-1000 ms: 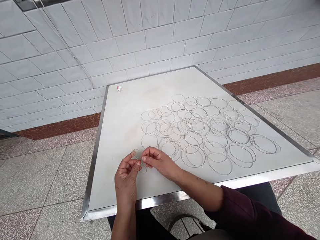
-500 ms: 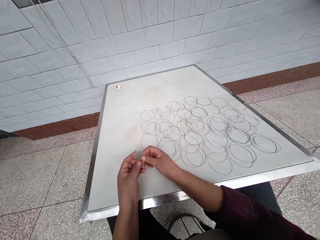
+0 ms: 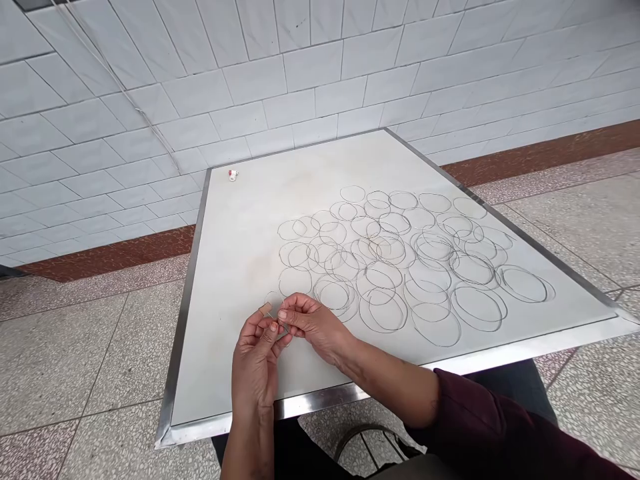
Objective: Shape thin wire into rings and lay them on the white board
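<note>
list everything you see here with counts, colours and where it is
table: one, white top, metal edging, centre
wire rings: many, too overlapped to count, dark, middle and right of the tabletop
small item: apparently one, white and red, far left corner
held wire: count unclear, greyish, between both grips
tiled wall: one, white, behind
cable: at least one, whitish, wall's left
skirting: one band, reddish brown, wall's foot
floor: one, speckled grey with pinkish bands, around
round frame: one, dark, below near edge
finger wrap: one, tan, left index finger
sleeve: one, maroon, right arm
left grip: one, bare, near left
right grip: one, bare, beside it
</note>
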Available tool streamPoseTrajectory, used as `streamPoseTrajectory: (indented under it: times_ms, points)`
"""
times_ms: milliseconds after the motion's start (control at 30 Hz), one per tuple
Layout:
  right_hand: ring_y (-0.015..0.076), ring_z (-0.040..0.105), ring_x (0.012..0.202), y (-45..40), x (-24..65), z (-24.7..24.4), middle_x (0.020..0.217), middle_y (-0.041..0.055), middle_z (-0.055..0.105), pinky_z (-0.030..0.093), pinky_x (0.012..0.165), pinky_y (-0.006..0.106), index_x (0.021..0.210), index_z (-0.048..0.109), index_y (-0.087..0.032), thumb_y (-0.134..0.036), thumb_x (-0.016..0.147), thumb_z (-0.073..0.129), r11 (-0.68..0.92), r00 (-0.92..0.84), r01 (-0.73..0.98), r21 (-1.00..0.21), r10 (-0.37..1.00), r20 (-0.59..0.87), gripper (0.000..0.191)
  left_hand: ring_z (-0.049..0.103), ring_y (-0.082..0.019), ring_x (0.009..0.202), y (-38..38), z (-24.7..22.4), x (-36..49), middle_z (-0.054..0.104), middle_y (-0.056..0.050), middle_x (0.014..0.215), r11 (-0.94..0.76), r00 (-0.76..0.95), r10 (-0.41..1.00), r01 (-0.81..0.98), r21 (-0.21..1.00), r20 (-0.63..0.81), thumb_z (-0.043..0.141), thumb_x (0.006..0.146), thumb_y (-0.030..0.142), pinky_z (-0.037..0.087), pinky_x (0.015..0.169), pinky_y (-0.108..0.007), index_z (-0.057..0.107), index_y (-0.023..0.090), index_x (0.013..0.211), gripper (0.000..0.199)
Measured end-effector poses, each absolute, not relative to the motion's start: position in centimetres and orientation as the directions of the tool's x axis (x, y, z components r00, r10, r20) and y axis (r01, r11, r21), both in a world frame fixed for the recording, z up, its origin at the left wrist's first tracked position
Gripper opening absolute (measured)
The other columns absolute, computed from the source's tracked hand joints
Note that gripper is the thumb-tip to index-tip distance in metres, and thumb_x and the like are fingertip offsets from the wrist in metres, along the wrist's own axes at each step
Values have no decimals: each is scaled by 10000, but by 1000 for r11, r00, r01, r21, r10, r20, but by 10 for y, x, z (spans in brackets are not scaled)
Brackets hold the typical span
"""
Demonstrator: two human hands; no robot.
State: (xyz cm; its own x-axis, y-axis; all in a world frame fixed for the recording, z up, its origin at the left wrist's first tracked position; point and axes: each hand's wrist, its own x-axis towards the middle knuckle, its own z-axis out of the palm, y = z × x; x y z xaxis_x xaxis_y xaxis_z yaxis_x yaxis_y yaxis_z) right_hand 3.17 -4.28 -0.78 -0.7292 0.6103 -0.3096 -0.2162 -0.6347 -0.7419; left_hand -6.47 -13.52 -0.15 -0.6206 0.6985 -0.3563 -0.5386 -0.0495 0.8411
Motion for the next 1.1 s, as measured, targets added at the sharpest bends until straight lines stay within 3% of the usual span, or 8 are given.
streamPoseTrajectory:
  times_ms: [333, 733, 967, 1100]
  points:
    - [130, 589, 724, -50, 25, -14, 719, -35, 631, 448, 721, 273, 744, 638, -186, -358, 665, 853, -615, -697, -281, -737, 658, -283, 286, 621, -107, 738, -134, 0, -65, 603, 24, 782, -58, -601, 706, -577, 815, -376, 924, 578, 227, 591, 706, -259, 758, 192, 1038, 491]
    - [134, 571, 733, -50, 23, -16, 725, -30, 635, 446, 705, 273, 716, 629, -189, -359, 678, 841, -551, -699, -295, -780, 681, -217, 275, 601, -106, 737, -133, -6, -65, 609, 19, 760, -65, -653, 658, -544, 836, -374, 930, 547, 220, 565, 724, -258, 762, 179, 980, 466]
    - [135, 546, 759, -41, 28, -16, 813, -19, 628, 435, 737, 293, 908, 662, -211, -394, 863, 656, -267, -730, -145, -953, 679, -79, 189, 578, -92, 723, -134, -7, -63, 601, 33, 747, -111, -722, 617, -473, 874, -313, 913, 577, 233, 529, 718, -229, 752, 198, 1030, 482]
    - [129, 528, 720, -39, 30, -15, 761, -33, 586, 439, 717, 292, 866, 620, -210, -361, 861, 642, -203, -727, -121, -972, 684, -52, 153, 586, -100, 718, -135, -7, -64, 607, 34, 752, -107, -723, 628, -445, 889, -287, 905, 591, 243, 526, 720, -247, 751, 207, 1027, 464]
